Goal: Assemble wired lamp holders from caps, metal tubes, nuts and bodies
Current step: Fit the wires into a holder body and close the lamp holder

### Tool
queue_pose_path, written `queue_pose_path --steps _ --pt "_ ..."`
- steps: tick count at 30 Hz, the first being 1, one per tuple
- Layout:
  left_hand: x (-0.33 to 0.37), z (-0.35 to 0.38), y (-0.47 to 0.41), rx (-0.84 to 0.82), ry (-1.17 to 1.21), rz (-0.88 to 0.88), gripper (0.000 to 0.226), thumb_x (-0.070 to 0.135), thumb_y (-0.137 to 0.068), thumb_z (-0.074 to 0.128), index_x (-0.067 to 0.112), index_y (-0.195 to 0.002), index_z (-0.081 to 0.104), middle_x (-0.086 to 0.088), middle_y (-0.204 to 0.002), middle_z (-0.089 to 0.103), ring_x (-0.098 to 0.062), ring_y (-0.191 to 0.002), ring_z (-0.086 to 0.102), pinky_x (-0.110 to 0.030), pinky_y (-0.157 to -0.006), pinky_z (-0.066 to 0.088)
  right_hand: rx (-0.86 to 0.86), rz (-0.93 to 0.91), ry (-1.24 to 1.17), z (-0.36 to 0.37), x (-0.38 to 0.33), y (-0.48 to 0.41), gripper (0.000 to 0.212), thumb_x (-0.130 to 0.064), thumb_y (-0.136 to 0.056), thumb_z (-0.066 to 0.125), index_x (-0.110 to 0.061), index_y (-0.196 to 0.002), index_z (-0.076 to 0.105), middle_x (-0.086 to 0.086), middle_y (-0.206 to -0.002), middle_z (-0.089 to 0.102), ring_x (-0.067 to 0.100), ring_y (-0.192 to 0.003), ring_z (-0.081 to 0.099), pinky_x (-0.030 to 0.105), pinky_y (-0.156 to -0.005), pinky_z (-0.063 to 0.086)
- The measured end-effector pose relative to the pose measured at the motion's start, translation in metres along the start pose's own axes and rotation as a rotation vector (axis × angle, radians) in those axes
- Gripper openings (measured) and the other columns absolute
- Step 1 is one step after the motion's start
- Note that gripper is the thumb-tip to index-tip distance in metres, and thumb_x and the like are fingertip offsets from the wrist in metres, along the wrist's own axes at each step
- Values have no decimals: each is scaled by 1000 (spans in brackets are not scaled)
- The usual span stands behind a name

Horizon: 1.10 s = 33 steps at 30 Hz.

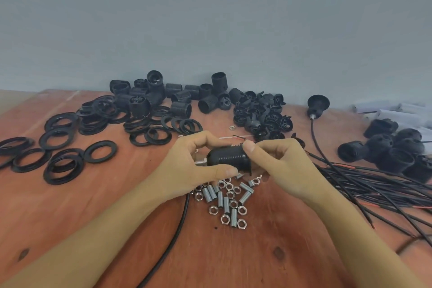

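Hands together: left hand [194, 166] grips the capped end of the black ribbed plastic lamp holder [228, 159], right hand [280, 166] pinches its wider end. Its long axis lies straight across between them, silver metal tube [200, 161] poking out nearest the left hand.

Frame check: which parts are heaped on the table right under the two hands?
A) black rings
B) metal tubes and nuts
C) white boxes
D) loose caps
B: the silver metal tubes and nuts lie below the left hand and right hand, which grip the black lamp holder.
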State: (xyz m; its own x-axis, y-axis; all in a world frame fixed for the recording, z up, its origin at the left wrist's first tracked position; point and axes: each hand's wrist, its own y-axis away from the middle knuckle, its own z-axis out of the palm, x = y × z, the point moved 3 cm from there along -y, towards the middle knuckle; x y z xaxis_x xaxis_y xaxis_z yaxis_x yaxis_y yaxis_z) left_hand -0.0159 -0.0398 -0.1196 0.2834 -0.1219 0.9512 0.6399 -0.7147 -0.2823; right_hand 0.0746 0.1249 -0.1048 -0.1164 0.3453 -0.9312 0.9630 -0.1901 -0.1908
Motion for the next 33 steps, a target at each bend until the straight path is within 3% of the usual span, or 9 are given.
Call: queue_pose_path --steps 3,6,9,12,17,24,28,31,33 --pt "6 1 2 1 -81 129 39 13 -65 87 17 -98 67 9 -105 73 -13 -93 72 -23 -76 57 129 23 52 5 -1 -1 70 -75 -75 52 -9 -56 70 8 -50 66 16 -42 63 11 -45 42" --pt "11 7 3 -12 -117 228 42 10 -65 87 17 -100 64 22 -96 70 -2 -88 69 -15 -74 53 235 40 194 6 -1 0 85 -88 -74 36 -12 -38 46 -1 -34 47 13 -34 42 18 -43 37" --pt "11 8 4 10 -128 262 42 11 -65 87 13 -100 63 25 -95 68 1 -87 67 -12 -74 51 258 87 297 6 -3 -1 85 -95 -68 24 -15 -40 32 -3 -35 33 14 -38 33 29 -46 33" --pt "9 6 3 26 -131 270 41 13 -66 87 11 -99 63 22 -96 69 -2 -88 68 -15 -76 51 265 92 268 9 -7 -1 88 -87 -79 29 -5 -49 44 9 -43 52 16 -42 45 34 -49 41" --pt "11 4 2 53 -149 291 40 23 -68 85 17 -102 64 21 -97 68 -4 -89 68 -15 -78 51 341 -17 207 15 -14 -3 72 -65 -93 37 -1 -67 55 11 -54 55 25 -51 60 42 -51 47" --pt "7 -9 -1 183 -102 248 38 31 -64 86 30 -97 67 15 -97 72 -8 -90 70 -20 -78 54 278 92 90 5 -9 3 80 -60 -97 29 -8 -48 66 9 -38 56 14 -35 53 14 -48 46" --pt "6 -10 -1 204 -102 259 40 30 -64 86 28 -99 67 15 -98 72 -5 -90 70 -16 -77 52 201 105 -26 13 -11 0 53 -53 -100 33 -26 -79 72 8 -57 69 15 -46 62 16 -42 42" --pt "8 -13 -1 225 -113 259 40 26 -65 88 36 -97 68 17 -97 71 -3 -88 68 -17 -73 54 195 122 -75 15 -12 2 70 -55 -99 36 -20 -45 64 9 -42 57 14 -36 52 18 -44 46" --pt "8 -16 -2 241 -93 249 37 29 -64 87 41 -94 69 18 -95 70 -1 -84 68 -21 -67 57 269 122 -90 9 -10 2 75 -57 -97 39 -9 -42 57 8 -37 49 12 -33 44 14 -47 45"
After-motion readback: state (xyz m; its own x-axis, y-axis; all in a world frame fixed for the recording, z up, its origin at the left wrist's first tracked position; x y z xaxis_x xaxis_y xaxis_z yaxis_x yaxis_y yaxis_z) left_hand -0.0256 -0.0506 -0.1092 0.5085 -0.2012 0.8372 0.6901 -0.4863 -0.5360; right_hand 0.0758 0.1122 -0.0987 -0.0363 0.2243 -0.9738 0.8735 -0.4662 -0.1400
